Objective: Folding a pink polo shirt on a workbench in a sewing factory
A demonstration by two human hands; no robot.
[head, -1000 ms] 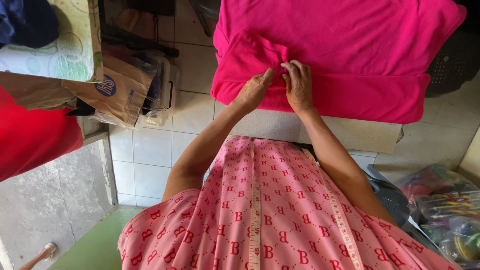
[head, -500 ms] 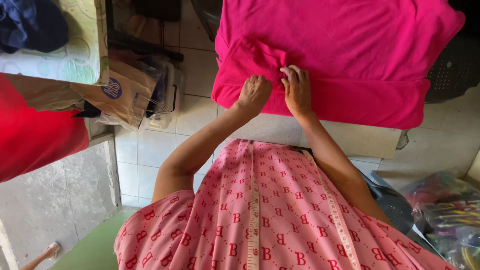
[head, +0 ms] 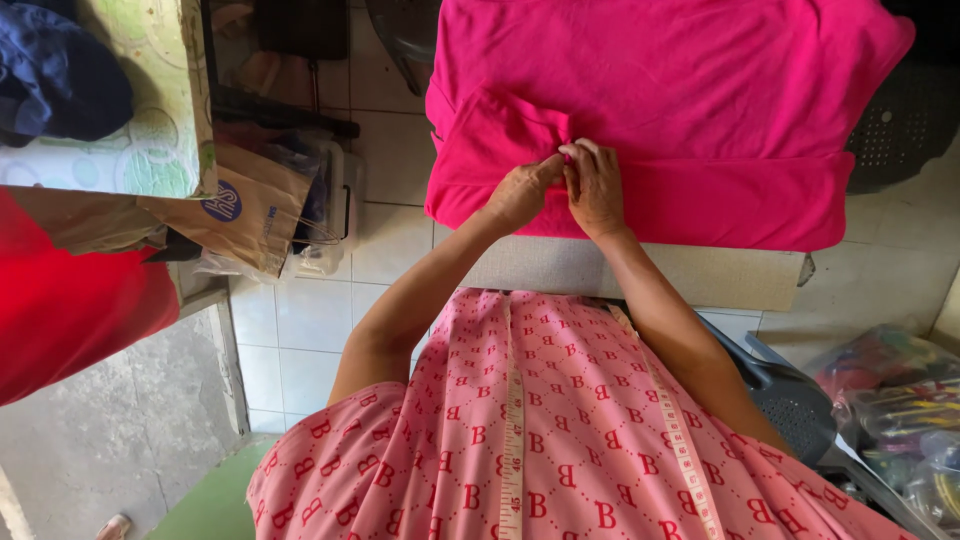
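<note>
Both hands meet at one spot on the pink cloth (head: 690, 120), which lies spread over a pale table (head: 700, 275) in front of the person. The left hand (head: 522, 190) has its fingers drawn together on a small fold near the cloth's lower left part; the right hand (head: 597, 185) sits just beside it, touching it, fingertips also pinched on the same bit of fabric. Whether anything small lies between the fingers cannot be told, since the knuckles hide it.

The cloth looks soft, light and limp, a knit that will stretch and bunch rather than hold a shape. It should not slip much, and it is not fragile, but it will sag off the table edge if pulled. A hem, seam or folded edge gives the firmest hold; a pinch in the open middle would only lift a peak.

A tape measure (head: 514, 420) hangs round the person's neck, down over a pink patterned dress. To the left stand a brown paper bag (head: 235, 205) and, near it, a clear plastic box (head: 335, 215) on the tiled floor. A dark chair (head: 905, 120) stands behind the cloth at right
</note>
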